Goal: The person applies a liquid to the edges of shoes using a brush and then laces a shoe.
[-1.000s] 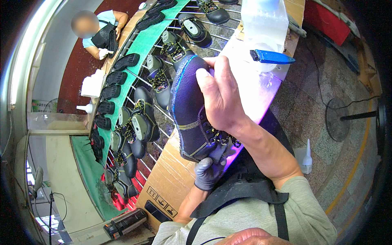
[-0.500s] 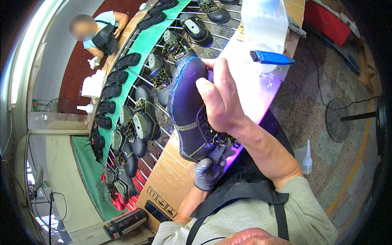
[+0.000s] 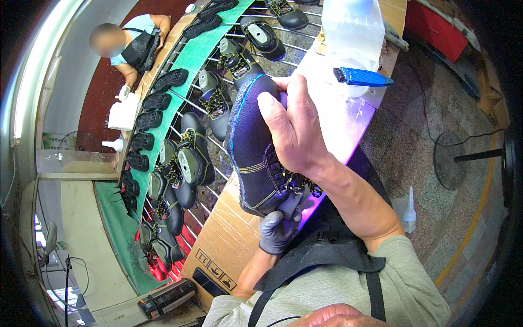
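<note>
A black leather shoe with yellow stitching and black-and-yellow laces is tilted on its side between my hands, toe pointing away from me. Along its lower left edge runs a bluish, shiny line. My bare right hand grips it near the toe, thumb lying on the upper and fingers curled round the far side, partly hidden. At the heel, my left hand in a grey glove holds the shoe from below; some of its fingers are hidden. The shoe's underside is out of sight.
Several similar shoes sit on a metal-rod rack to the left. Beyond it, black soles line a green strip. A blue-handled brush rests by a translucent container. Across the bench works another person.
My right thumb has shifted toward the toe and lies flatter on the shoe. Across the bench, the other person's hand has moved down to the white container. The held shoe has barely moved.
</note>
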Action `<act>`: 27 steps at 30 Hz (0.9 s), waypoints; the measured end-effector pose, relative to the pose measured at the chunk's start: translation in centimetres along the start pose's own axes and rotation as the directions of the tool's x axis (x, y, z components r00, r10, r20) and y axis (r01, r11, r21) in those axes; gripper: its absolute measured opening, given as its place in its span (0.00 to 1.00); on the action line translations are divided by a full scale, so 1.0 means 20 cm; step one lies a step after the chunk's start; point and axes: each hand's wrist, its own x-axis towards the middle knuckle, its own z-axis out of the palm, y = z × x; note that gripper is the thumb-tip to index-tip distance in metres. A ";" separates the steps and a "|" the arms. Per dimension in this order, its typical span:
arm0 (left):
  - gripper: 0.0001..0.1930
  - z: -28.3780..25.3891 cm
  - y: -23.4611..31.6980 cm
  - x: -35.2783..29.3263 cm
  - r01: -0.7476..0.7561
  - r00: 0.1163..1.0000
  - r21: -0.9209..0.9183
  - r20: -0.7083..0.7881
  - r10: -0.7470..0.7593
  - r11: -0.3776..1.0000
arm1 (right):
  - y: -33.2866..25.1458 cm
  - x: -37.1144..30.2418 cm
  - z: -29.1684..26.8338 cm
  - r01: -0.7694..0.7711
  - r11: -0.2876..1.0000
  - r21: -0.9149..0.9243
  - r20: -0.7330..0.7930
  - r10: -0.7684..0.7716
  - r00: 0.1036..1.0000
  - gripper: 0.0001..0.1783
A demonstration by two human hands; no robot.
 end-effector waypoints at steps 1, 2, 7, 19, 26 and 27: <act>0.46 0.01 0.01 0.00 0.001 1.000 0.003 -0.005 -0.001 1.000 | 0.01 0.00 0.00 0.036 0.999 -0.022 0.006 -0.036 0.999 0.20; 0.47 0.01 0.01 -0.01 0.001 1.000 0.006 -0.011 -0.001 1.000 | 0.02 0.00 0.00 0.072 0.996 -0.043 0.012 -0.072 0.997 0.21; 0.47 0.01 0.02 -0.01 0.012 1.000 -0.033 0.000 -0.012 0.999 | 0.03 -0.01 0.01 0.151 0.984 -0.094 -0.005 -0.152 0.988 0.21; 0.48 -0.06 0.01 -0.05 0.033 0.999 -0.060 0.012 -0.032 0.998 | 0.00 -0.03 0.02 0.069 0.996 -0.063 0.000 -0.069 0.998 0.20; 0.45 -0.12 0.02 -0.07 0.024 1.000 -0.309 0.023 -0.018 0.951 | 0.05 -0.10 -0.02 0.089 0.987 -0.132 0.087 -0.078 0.993 0.24; 0.43 -0.13 0.04 -0.07 0.039 0.999 -0.400 0.028 -0.031 0.916 | 0.03 -0.11 -0.04 0.004 1.000 -0.024 0.113 -0.001 0.994 0.26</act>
